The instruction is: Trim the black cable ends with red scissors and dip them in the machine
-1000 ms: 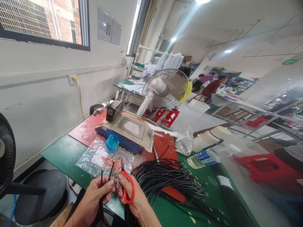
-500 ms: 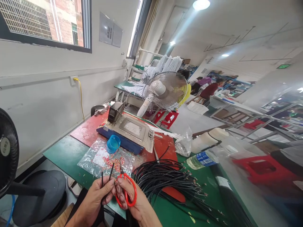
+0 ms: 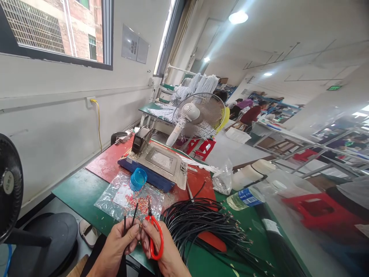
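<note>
My left hand (image 3: pixel 122 239) is closed around black cables (image 3: pixel 134 214), whose dark ends stick up between thumb and fingers. My right hand (image 3: pixel 161 246) holds red-handled scissors (image 3: pixel 156 232), the dark pointed tips facing away from me. Thumb and fingertips of both hands meet at the cable end; what they pinch there is too small to make out. Just beyond, a clear plastic bag (image 3: pixel 106 198) lies flat with many tiny red and pale bits on it. To the right of my hands spreads a big bundle of black cables (image 3: pixel 198 219) with stripped ends.
A blue cup (image 3: pixel 138 179) stands by a blue soldering pot (image 3: pixel 150 169) with a grey top. Further right are a clear bottle with a blue label (image 3: pixel 245 198) and a knotted plastic bag (image 3: pixel 223 179). A fan (image 3: pixel 198 115) stands behind the table; a black fan (image 3: pixel 10 184) is at left.
The camera view has shifted slightly. My right hand has turned the scissors a little, so the handles stand more upright. Both hands stay together at the cable ends.
</note>
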Demonstrator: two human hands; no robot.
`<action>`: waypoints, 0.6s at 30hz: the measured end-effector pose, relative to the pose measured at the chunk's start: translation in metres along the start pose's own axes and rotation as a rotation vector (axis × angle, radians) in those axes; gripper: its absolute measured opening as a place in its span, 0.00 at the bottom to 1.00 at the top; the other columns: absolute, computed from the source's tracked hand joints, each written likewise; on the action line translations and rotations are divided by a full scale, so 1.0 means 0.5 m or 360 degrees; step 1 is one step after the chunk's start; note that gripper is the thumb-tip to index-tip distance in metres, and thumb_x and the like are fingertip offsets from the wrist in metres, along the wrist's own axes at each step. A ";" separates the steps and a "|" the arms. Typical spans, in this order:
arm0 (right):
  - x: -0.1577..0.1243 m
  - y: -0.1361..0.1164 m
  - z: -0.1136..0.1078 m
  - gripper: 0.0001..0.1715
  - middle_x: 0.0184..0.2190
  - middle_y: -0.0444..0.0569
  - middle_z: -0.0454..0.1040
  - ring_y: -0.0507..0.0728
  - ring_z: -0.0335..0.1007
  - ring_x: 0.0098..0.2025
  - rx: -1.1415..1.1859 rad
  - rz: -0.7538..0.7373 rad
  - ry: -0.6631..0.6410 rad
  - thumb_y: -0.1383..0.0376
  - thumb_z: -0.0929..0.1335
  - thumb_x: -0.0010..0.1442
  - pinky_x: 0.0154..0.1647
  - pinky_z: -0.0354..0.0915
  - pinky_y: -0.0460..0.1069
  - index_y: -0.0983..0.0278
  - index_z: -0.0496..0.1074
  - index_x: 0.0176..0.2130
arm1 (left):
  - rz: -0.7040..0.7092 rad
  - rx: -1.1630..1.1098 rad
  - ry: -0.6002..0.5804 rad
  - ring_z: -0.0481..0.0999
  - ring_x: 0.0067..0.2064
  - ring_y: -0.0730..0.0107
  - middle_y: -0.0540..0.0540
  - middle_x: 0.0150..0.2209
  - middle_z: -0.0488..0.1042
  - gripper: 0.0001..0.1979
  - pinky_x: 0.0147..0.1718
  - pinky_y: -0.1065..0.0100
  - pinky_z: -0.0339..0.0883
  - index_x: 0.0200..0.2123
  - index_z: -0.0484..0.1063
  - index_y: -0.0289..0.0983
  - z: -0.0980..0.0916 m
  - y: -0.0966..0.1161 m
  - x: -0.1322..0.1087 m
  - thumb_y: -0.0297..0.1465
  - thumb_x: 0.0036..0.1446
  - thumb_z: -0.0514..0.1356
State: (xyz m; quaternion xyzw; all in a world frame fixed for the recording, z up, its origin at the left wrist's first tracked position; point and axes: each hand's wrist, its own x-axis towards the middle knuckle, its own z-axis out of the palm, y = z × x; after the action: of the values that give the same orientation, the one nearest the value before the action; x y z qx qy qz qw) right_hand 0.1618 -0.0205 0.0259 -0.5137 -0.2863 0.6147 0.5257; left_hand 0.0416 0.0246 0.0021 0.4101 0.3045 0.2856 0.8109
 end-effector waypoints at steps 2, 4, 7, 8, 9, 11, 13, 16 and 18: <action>0.001 0.006 0.000 0.30 0.12 0.44 0.59 0.44 0.51 0.11 -0.0028 -0.0006 0.0001 0.46 0.66 0.53 0.12 0.47 0.40 0.71 0.63 0.21 | -0.0013 -0.0037 -0.0004 0.54 0.21 0.80 0.49 0.22 0.64 0.18 0.20 0.72 0.42 0.29 0.65 0.31 0.001 -0.003 -0.001 0.43 0.53 0.59; 0.003 0.016 -0.001 0.30 0.13 0.43 0.59 0.44 0.52 0.12 -0.0058 -0.0035 0.0027 0.45 0.66 0.52 0.12 0.49 0.40 0.71 0.63 0.22 | -0.0019 -0.0082 0.0007 0.55 0.21 0.79 0.49 0.23 0.64 0.18 0.20 0.72 0.42 0.29 0.65 0.32 0.001 -0.007 -0.001 0.43 0.54 0.59; 0.008 0.038 -0.001 0.31 0.13 0.42 0.59 0.45 0.53 0.12 -0.0128 -0.0095 0.0122 0.44 0.67 0.51 0.12 0.50 0.40 0.70 0.62 0.23 | -0.0029 -0.0108 0.0039 0.54 0.20 0.80 0.50 0.21 0.62 0.18 0.19 0.73 0.41 0.29 0.65 0.32 0.005 -0.012 0.000 0.43 0.53 0.60; 0.009 0.045 -0.001 0.31 0.13 0.42 0.58 0.45 0.53 0.12 -0.0145 -0.0104 0.0149 0.44 0.67 0.50 0.12 0.50 0.40 0.70 0.62 0.23 | -0.0030 -0.0115 0.0040 0.54 0.20 0.80 0.51 0.20 0.61 0.18 0.19 0.73 0.41 0.28 0.65 0.32 0.006 -0.014 0.000 0.43 0.53 0.59; 0.010 0.052 0.000 0.31 0.13 0.42 0.58 0.45 0.53 0.12 -0.0155 -0.0109 0.0169 0.43 0.67 0.50 0.12 0.50 0.40 0.69 0.61 0.23 | -0.0037 -0.0124 0.0033 0.54 0.20 0.80 0.51 0.19 0.60 0.19 0.19 0.73 0.41 0.28 0.64 0.32 0.008 -0.015 0.000 0.44 0.53 0.59; 0.011 0.063 -0.001 0.32 0.13 0.43 0.58 0.45 0.53 0.12 -0.0160 -0.0114 0.0185 0.42 0.66 0.49 0.12 0.50 0.41 0.69 0.61 0.23 | -0.0068 -0.0150 0.0023 0.54 0.19 0.80 0.51 0.18 0.58 0.20 0.19 0.73 0.41 0.27 0.64 0.32 0.010 -0.016 0.000 0.45 0.53 0.59; 0.011 0.071 -0.003 0.32 0.13 0.43 0.58 0.45 0.53 0.13 -0.0180 -0.0117 0.0187 0.42 0.66 0.49 0.12 0.50 0.41 0.69 0.61 0.23 | -0.0108 -0.0185 0.0034 0.53 0.19 0.81 0.52 0.18 0.58 0.21 0.19 0.73 0.40 0.26 0.63 0.32 0.011 -0.015 -0.001 0.46 0.51 0.60; 0.007 0.077 -0.007 0.32 0.13 0.42 0.57 0.45 0.52 0.13 -0.0219 -0.0140 0.0170 0.42 0.66 0.49 0.13 0.50 0.41 0.68 0.60 0.23 | -0.0159 -0.0241 0.0028 0.51 0.19 0.82 0.52 0.17 0.56 0.22 0.19 0.73 0.38 0.25 0.63 0.32 0.011 -0.012 -0.004 0.47 0.48 0.62; 0.002 0.079 -0.011 0.31 0.13 0.42 0.56 0.45 0.51 0.13 -0.0257 -0.0169 0.0174 0.42 0.66 0.50 0.13 0.49 0.41 0.68 0.60 0.23 | -0.0181 -0.0259 0.0020 0.48 0.19 0.82 0.53 0.17 0.55 0.23 0.19 0.73 0.37 0.24 0.63 0.31 0.011 -0.009 -0.006 0.47 0.48 0.62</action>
State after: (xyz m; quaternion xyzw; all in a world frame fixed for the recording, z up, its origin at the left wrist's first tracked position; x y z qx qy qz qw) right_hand 0.1533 -0.0317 -0.0112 -0.5713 -0.3327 0.5320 0.5291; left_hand 0.0445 0.0175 0.0019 0.3231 0.3080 0.2655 0.8545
